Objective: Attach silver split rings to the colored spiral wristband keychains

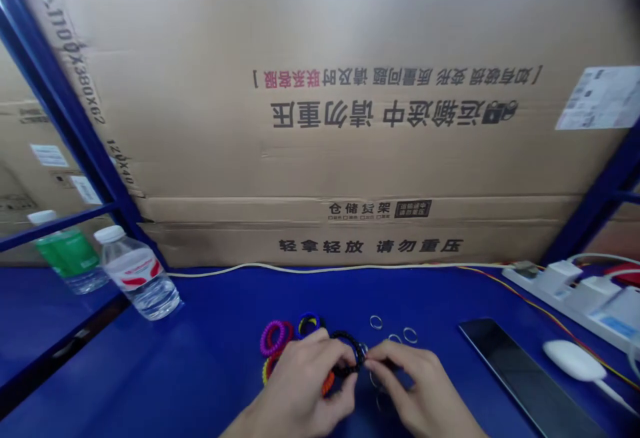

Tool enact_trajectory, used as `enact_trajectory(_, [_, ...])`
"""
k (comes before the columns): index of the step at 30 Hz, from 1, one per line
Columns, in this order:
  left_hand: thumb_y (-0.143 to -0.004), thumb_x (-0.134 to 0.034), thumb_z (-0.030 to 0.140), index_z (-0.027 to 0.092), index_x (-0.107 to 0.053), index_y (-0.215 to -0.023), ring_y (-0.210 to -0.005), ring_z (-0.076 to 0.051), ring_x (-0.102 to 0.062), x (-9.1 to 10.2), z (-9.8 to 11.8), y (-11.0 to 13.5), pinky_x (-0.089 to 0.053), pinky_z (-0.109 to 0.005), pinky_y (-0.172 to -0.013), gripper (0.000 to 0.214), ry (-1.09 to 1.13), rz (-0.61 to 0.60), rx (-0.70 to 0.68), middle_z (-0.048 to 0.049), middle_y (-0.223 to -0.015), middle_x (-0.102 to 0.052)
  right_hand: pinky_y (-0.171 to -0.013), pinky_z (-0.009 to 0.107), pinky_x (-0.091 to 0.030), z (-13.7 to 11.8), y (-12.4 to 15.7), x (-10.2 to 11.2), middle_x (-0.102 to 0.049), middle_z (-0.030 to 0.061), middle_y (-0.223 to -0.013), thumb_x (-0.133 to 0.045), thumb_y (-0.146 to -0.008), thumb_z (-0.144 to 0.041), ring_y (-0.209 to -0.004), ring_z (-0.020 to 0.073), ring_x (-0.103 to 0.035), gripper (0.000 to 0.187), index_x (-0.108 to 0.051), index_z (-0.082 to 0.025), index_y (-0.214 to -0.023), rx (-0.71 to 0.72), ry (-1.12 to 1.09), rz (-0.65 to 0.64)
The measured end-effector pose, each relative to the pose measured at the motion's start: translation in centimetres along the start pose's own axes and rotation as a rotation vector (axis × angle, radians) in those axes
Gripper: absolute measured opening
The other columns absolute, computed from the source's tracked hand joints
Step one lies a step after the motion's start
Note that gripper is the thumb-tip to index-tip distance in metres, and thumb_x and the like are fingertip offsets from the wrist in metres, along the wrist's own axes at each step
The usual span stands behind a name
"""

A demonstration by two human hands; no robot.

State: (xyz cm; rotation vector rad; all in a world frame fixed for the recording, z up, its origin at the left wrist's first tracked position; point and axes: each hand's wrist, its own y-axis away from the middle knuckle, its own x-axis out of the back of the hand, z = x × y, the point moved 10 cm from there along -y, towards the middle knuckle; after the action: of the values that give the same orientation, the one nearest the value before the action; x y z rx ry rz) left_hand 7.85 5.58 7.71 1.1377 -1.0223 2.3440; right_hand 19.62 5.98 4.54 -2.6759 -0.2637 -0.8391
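Note:
My left hand is closed on a black coiled wristband, its thumb and fingers pinching the near side. Fingertips of my right hand are pinched together at the band's right edge. A small silver key ring shows there, partly hidden by the fingers. Behind and beside my left hand lie more coiled bands: a purple one, a red one, a blue one with yellow by it, and an orange one. Several loose key rings lie around my right hand.
A dark phone lies at the right, with a white mouse-like device beside it. Farther right is a power strip with plugs. Two water bottles stand at the left. A large cardboard box backs the blue surface.

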Motion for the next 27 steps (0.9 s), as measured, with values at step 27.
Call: enact_trajectory(27, [-0.088, -0.052, 0.014, 0.018, -0.058, -0.098, -0.064, -0.018, -0.056, -0.3, 3.4, 0.9, -0.041, -0.026, -0.051, 0.012, -0.230, 0.054, -0.318, -0.0034, -0.072, -0.065, -0.037, 0.021, -0.031, 4.3, -0.3, -1.3, -0.042, -0.0064, -0.043, -0.047, -0.088, -0.053, -0.035, 0.0104, -0.038, 0.040, -0.050, -0.020, -0.065, -0.388, -0.260, -0.135])
